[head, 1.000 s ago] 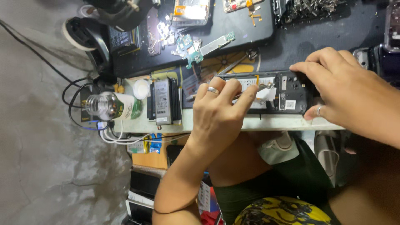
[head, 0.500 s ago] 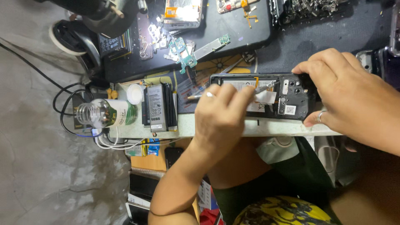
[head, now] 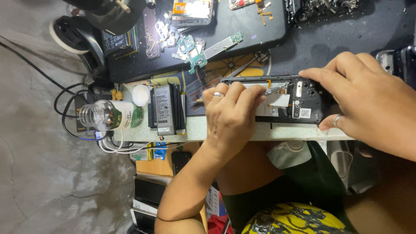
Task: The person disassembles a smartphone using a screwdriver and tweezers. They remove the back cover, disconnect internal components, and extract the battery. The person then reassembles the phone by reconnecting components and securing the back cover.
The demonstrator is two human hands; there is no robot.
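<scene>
An opened phone (head: 286,102) with its back cover off lies on the pale front edge of the surface (head: 195,128), its long side running along that edge, the inner parts and a white patch showing.

The left hand (head: 232,117) rests over the phone's one end, wrist bent, knuckles up, a ring on one finger. Its fingers (head: 249,93) are drawn together and clamped on a thin metal tool (head: 275,90), whose tip lies on the phone's inside near the upper rim. The forearm runs back down toward the body.

The right hand (head: 368,102) covers the other end of the phone, palm down. Its fingers are curled and pinch the phone's frame, fingertips at the upper edge and the thumb, also ringed, at the lower edge.

Just beside the left hand, a loose phone battery (head: 164,109) lies on a dark phone body. Next to that lies a clear bottle (head: 108,116) with a green-and-white label, on its side, with a white cap (head: 139,94) near it. Farther back, a dark mat (head: 242,26) carries a green circuit board (head: 190,50), small loose parts and another opened phone (head: 190,11). Black cables (head: 65,104) loop off the surface's end.
</scene>
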